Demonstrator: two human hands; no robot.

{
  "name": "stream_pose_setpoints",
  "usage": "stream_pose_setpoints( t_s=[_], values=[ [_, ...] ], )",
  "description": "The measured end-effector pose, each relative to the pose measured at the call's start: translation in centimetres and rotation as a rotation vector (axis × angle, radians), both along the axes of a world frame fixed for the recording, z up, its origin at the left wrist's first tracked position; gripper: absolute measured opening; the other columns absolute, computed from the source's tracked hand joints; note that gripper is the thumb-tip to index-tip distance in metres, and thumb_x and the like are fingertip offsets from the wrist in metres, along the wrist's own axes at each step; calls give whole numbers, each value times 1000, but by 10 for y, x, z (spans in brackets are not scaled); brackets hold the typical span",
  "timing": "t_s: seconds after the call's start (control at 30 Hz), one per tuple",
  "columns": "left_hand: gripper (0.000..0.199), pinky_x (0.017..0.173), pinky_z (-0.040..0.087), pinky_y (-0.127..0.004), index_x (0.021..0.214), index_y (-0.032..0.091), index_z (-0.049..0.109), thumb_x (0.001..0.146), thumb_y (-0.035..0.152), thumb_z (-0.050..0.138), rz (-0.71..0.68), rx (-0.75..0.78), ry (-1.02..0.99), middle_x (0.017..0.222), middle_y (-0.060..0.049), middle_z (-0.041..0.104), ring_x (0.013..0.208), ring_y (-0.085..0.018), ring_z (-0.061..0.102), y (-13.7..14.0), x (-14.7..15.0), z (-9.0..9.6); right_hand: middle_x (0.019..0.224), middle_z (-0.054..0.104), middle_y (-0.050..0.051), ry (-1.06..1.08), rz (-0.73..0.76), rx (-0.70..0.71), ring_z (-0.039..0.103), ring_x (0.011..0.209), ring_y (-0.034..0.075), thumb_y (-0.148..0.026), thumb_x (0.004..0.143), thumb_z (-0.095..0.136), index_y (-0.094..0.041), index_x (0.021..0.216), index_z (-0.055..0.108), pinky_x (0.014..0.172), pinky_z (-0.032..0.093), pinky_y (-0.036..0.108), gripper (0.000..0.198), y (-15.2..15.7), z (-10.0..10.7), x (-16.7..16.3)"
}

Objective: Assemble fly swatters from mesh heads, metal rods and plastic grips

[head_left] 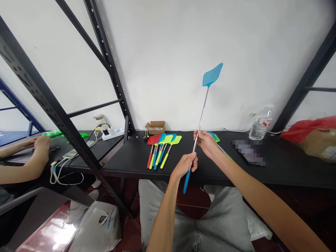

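Note:
A blue fly swatter [212, 75] with a long metal rod and a blue handle is held up at a slant in front of me, its head high against the white wall. My left hand [185, 163] is closed round the rod just above the handle. Higher on the same rod, my right hand [206, 141] grips with fingers and thumb. To the left of my hands, several short fly swatters [160, 148] in red, yellow-green and blue lie side by side on the black table [126, 154]. More swatters [216, 137] lie partly hidden behind my right hand.
A small open cardboard box [155, 127] stands by the wall. On the right are a water bottle [261, 122], a blurred phone-like object [249, 154] and a red bag [304, 129]. A black metal post [60, 119] slants at left, beyond it another person's hands [40, 142].

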State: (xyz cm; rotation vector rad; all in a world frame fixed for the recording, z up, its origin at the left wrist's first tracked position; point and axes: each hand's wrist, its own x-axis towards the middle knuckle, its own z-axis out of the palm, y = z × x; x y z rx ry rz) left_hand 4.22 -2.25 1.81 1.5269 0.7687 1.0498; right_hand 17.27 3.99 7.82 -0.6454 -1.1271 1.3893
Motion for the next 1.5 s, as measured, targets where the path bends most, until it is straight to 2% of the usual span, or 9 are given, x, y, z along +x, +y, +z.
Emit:
stream_pose_setpoints(
  t_s=[0.17,0.37,0.57,0.87,1.07,1.17,1.37,1.5],
  values=[
    [50,50,26,-24,68,19,43,92,62,36,-4,17,-11,42,4,44,43,-9,35,1,1,0,71,62,0,-24,-32,36,57,65,13,-50,68,76,-22,76,64,55,43,25,32,8,16,2],
    [48,56,32,-25,67,19,42,93,59,37,-27,31,-42,41,5,42,45,-10,37,1,0,1,69,58,-2,22,-87,85,55,62,11,-47,72,73,-22,77,62,54,43,22,28,26,44,8],
    [49,57,34,-25,66,19,42,92,60,38,-37,15,-76,42,5,41,45,-10,37,-1,1,0,65,54,-3,41,-143,66,52,56,10,-44,78,70,-22,77,58,51,42,22,25,33,71,11],
    [50,58,35,-25,67,19,42,92,61,37,-42,12,-66,43,5,41,45,-9,37,-2,0,1,66,54,-2,69,-172,102,52,56,10,-39,83,65,-22,76,58,51,44,22,20,39,95,24],
    [50,57,35,-25,68,18,43,91,62,38,-15,23,-43,45,4,42,46,-9,38,-4,-1,2,65,53,-2,38,-181,139,52,56,11,-45,84,63,-23,77,56,51,44,24,25,38,105,22],
    [49,58,35,-24,68,18,47,91,60,41,-37,63,-7,47,3,46,49,-10,41,-5,-2,3,63,52,-3,65,-186,160,50,54,11,-49,85,61,-24,78,54,48,43,24,27,37,118,27],
    [50,65,41,-23,65,16,53,90,59,45,-30,147,151,59,-1,56,58,-11,51,-5,0,1,58,45,-4,168,-208,219,42,47,10,-44,95,49,-27,78,51,45,38,24,24,35,163,52],
    [53,68,42,-24,65,16,54,93,58,38,41,203,250,63,-3,58,62,-12,52,-3,3,-3,55,36,-7,153,-196,243,31,40,7,-44,94,50,-25,75,47,42,31,23,28,26,169,43]
  ],
)
